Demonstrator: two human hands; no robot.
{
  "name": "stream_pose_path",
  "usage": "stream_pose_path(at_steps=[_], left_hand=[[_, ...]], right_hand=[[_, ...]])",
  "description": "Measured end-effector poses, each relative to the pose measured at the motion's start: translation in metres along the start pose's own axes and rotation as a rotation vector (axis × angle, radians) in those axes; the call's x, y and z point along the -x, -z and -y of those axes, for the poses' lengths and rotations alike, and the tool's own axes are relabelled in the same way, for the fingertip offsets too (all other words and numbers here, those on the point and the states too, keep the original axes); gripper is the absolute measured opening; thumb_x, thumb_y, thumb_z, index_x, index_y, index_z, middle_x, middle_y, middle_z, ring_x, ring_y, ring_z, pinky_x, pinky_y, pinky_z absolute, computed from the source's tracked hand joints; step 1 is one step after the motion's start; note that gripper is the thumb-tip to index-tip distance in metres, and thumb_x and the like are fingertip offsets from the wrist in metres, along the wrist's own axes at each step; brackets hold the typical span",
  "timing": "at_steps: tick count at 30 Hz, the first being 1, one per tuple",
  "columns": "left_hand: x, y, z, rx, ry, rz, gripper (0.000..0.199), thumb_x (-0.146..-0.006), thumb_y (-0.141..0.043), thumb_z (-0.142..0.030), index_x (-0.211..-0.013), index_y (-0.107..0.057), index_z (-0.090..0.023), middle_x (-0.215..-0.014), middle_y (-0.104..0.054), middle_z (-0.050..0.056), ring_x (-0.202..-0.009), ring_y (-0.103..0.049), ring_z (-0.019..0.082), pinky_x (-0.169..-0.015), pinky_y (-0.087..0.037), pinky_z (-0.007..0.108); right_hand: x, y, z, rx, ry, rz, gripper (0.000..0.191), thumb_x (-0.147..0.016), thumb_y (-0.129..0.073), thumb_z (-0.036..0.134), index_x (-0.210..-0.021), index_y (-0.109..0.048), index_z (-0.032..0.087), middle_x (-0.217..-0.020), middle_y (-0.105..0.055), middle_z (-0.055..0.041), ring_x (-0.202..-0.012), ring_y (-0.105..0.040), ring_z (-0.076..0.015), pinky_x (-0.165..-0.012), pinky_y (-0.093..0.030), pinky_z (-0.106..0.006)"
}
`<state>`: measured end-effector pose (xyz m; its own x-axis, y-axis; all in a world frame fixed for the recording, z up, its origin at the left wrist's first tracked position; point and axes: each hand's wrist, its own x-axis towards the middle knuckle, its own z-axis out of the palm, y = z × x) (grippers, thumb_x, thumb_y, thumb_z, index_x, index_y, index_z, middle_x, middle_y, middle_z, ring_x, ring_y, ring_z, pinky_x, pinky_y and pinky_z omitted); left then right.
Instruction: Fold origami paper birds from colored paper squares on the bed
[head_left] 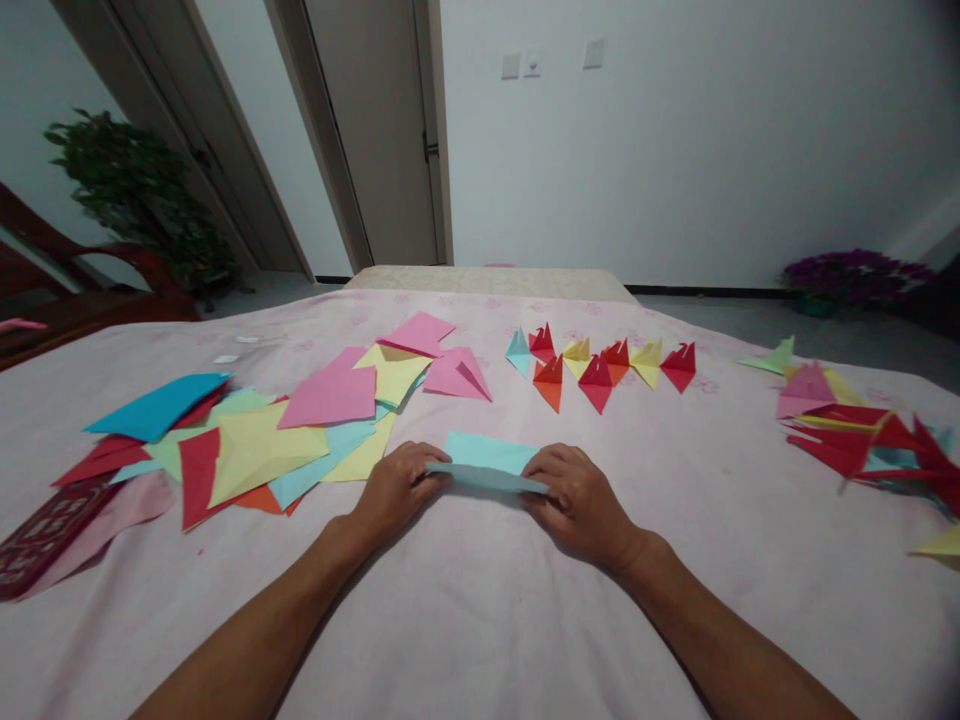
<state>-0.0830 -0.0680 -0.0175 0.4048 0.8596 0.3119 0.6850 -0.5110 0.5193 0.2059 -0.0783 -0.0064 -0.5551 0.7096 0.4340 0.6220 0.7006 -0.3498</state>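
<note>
A sheet of light blue paper [491, 455] is stretched between my two hands at the middle of the table, its near edge bent up in a fold. My left hand [405, 487] pinches the left end between thumb and fingers. At the right end, my right hand [576, 497] grips the same sheet, fingers curled over it. Beyond the hands stand several small folded paper cranes in red, orange, yellow and blue, among them a red crane [596, 383] and a light blue crane [518, 352].
Loose coloured sheets, with a yellow sheet [266, 452] on top, spread over the left side. A dark red patterned case [52, 535] lies at far left. More folded paper [832, 440] is heaped at right. A pink-white cloth [480, 620] covers the table.
</note>
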Motion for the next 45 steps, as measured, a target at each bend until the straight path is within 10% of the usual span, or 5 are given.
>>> stream_pose_path(at_steps=[9, 15, 29, 38, 45], left_hand=[[-0.015, -0.011, -0.013, -0.195, 0.265, -0.09, 0.022, -0.088, -0.06, -0.039, -0.077, -0.054, -0.021, -0.079, -0.058, 0.0, -0.072, -0.057, 0.018, -0.065, -0.044, 0.031], [-0.013, -0.019, -0.009, -0.304, -0.018, -0.229, 0.036, -0.089, -0.06, -0.022, -0.125, -0.054, -0.02, -0.132, -0.057, 0.013, -0.127, -0.05, 0.029, -0.102, -0.043, 0.047], [0.003, -0.017, -0.012, -0.521, -0.081, 0.256, 0.075, -0.096, -0.033, -0.062, -0.153, -0.026, -0.013, -0.159, -0.023, 0.018, -0.148, -0.019, 0.033, -0.117, -0.022, 0.055], [-0.005, -0.014, -0.025, -0.404, -0.132, -0.277, 0.066, -0.092, -0.058, -0.035, -0.15, -0.031, -0.019, -0.148, -0.046, 0.017, -0.132, -0.048, 0.031, -0.106, -0.043, 0.048], [-0.005, -0.012, -0.038, -0.003, -0.351, -0.206, 0.032, -0.093, -0.055, -0.016, -0.124, -0.057, -0.022, -0.109, -0.066, 0.009, -0.099, -0.064, 0.019, -0.083, -0.054, 0.031]], right_hand=[[-0.006, -0.006, 0.001, 0.185, -0.354, -0.06, 0.027, -0.083, -0.065, 0.031, -0.062, -0.049, 0.021, -0.073, -0.056, -0.0019, -0.077, -0.048, -0.0184, -0.07, -0.036, -0.032], [-0.007, -0.007, 0.009, 0.283, -0.404, -0.063, 0.018, -0.08, -0.063, 0.025, -0.065, -0.052, 0.021, -0.076, -0.057, -0.0023, -0.08, -0.047, -0.0195, -0.072, -0.033, -0.032], [-0.005, -0.009, 0.008, 0.291, -0.427, -0.084, 0.017, -0.079, -0.063, 0.023, -0.066, -0.053, 0.021, -0.076, -0.057, -0.0021, -0.079, -0.047, -0.0196, -0.071, -0.031, -0.032], [-0.004, 0.0, 0.015, 0.253, -0.141, -0.246, 0.014, -0.084, -0.063, 0.024, -0.072, -0.055, 0.02, -0.075, -0.061, -0.0032, -0.08, -0.052, -0.02, -0.075, -0.035, -0.035], [0.001, 0.003, 0.022, 0.185, 0.263, -0.346, 0.006, -0.084, -0.064, 0.018, -0.086, -0.061, 0.022, -0.089, -0.073, 0.0003, -0.088, -0.06, -0.0193, -0.083, -0.04, -0.037]])
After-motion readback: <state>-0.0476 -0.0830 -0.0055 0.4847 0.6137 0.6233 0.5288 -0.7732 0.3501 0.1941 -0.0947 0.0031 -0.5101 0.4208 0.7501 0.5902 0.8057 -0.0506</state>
